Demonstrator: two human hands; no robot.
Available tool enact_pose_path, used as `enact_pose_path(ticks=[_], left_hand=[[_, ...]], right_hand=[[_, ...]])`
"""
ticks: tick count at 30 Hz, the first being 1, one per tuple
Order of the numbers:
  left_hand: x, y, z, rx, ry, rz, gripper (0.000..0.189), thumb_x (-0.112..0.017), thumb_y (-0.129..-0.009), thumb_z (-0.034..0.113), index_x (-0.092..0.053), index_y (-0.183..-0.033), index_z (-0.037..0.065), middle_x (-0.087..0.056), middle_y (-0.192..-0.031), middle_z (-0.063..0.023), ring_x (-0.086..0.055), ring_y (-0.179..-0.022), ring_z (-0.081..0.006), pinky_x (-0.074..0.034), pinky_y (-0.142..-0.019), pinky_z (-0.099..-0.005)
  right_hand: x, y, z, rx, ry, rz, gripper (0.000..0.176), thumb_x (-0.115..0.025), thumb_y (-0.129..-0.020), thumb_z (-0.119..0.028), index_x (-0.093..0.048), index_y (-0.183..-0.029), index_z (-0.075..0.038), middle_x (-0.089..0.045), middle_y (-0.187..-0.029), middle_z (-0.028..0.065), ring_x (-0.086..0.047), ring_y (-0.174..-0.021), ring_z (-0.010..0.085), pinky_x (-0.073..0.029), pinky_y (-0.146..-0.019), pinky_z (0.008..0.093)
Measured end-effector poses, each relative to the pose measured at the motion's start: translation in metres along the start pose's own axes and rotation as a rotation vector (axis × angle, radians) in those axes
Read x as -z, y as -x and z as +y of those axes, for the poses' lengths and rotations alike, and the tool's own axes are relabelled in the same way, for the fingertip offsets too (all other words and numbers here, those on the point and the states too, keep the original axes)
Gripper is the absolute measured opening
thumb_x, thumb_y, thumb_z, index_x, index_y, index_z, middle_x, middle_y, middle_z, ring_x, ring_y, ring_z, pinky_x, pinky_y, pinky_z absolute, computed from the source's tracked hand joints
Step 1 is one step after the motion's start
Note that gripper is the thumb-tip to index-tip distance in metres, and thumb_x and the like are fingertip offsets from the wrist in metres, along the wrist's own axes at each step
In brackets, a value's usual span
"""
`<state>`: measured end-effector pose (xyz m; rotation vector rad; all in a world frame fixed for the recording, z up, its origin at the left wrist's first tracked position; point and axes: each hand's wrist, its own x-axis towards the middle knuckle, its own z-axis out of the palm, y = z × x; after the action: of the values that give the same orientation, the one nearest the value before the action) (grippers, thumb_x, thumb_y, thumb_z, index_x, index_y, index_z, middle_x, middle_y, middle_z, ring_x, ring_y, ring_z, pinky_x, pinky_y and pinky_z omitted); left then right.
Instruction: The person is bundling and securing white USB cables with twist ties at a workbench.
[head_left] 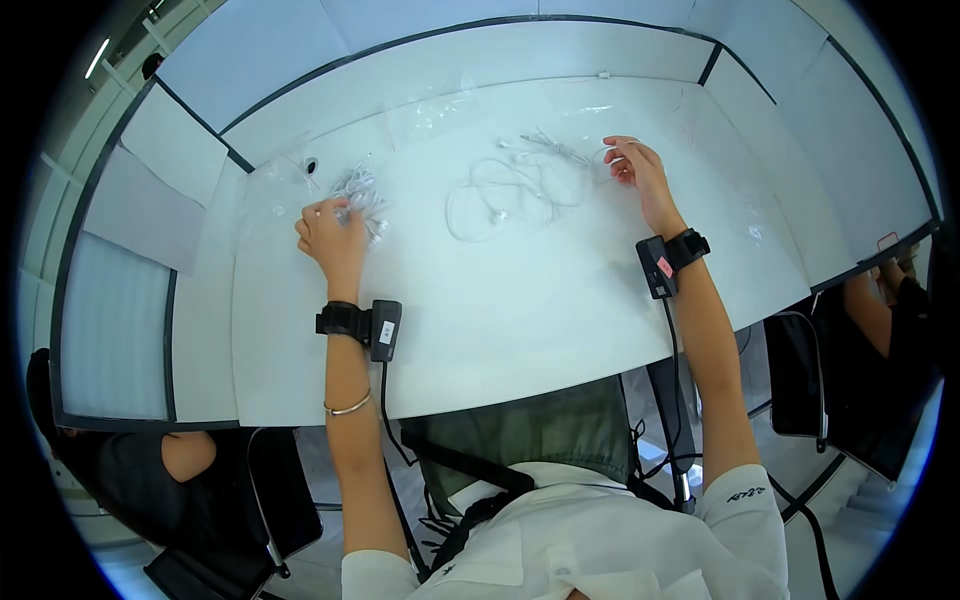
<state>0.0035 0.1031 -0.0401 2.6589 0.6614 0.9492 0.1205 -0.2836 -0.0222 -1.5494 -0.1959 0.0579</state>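
My left hand (333, 232) is at a bunched pile of white earphones (358, 188) on the left of the white table. Its fingers are bent and pressed into the near side of the pile, closed on some of the white cord; the exact grip is partly hidden. Another set of white wired earphones (500, 215) lies loosely looped in the middle, its cord running to the right. Near the right end of these loops is my right hand (640, 175), fingers loosely curled and apart. A thin cord passes close to its fingertips, with no clear grip on it.
White panels with dark edging surround the table (520, 320) at the back and sides. A small round dark hole (311, 166) shows at the back left. Cabled black devices are strapped to both wrists. People sit on black chairs at left and right, beyond the panels.
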Motion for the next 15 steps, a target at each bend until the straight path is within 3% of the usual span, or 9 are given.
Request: enact_pose_path(ticks=[4,7,10,15], left_hand=[[0.003,-0.007,0.004,-0.072,0.213,0.299,0.014,-0.057,-0.083,0.022,-0.061,-0.091,0.011,-0.054,-0.099,-0.0033,-0.044,-0.102,-0.0239,-0.029,-0.090,-0.0405],[0.003,-0.011,0.006,0.032,0.842,0.113,0.026,-0.049,-0.091,0.022,-0.058,-0.095,-0.002,-0.059,-0.088,-0.0046,-0.053,-0.081,-0.0149,-0.041,-0.075,-0.0274],[0.001,-0.005,0.017,0.081,1.037,-0.094,0.028,-0.047,-0.093,0.022,-0.058,-0.094,-0.004,-0.060,-0.086,-0.0050,-0.053,-0.075,-0.0111,-0.042,-0.069,-0.0238],[0.005,0.000,0.031,0.251,1.378,-0.232,0.025,-0.046,-0.093,0.017,-0.058,-0.097,-0.005,-0.060,-0.086,-0.0072,-0.055,-0.072,-0.0116,-0.044,-0.069,-0.0237]], right_hand=[[0.001,-0.001,0.001,-0.003,0.000,0.001,0.029,-0.048,-0.088,-0.027,-0.061,-0.100,-0.005,-0.057,-0.080,0.0004,-0.049,-0.066,0.0050,-0.038,-0.061,0.0184],[0.002,-0.002,0.001,-0.003,0.008,0.002,0.028,-0.048,-0.088,-0.027,-0.061,-0.099,-0.005,-0.057,-0.080,0.0000,-0.049,-0.066,0.0050,-0.038,-0.061,0.0184],[0.002,-0.002,0.002,0.003,0.012,-0.003,0.028,-0.048,-0.088,-0.027,-0.061,-0.099,-0.005,-0.057,-0.080,-0.0002,-0.049,-0.066,0.0049,-0.038,-0.060,0.0184],[0.003,-0.003,0.003,0.009,0.017,-0.010,0.028,-0.048,-0.088,-0.028,-0.061,-0.099,-0.006,-0.058,-0.079,-0.0005,-0.048,-0.066,0.0047,-0.037,-0.061,0.0184]])
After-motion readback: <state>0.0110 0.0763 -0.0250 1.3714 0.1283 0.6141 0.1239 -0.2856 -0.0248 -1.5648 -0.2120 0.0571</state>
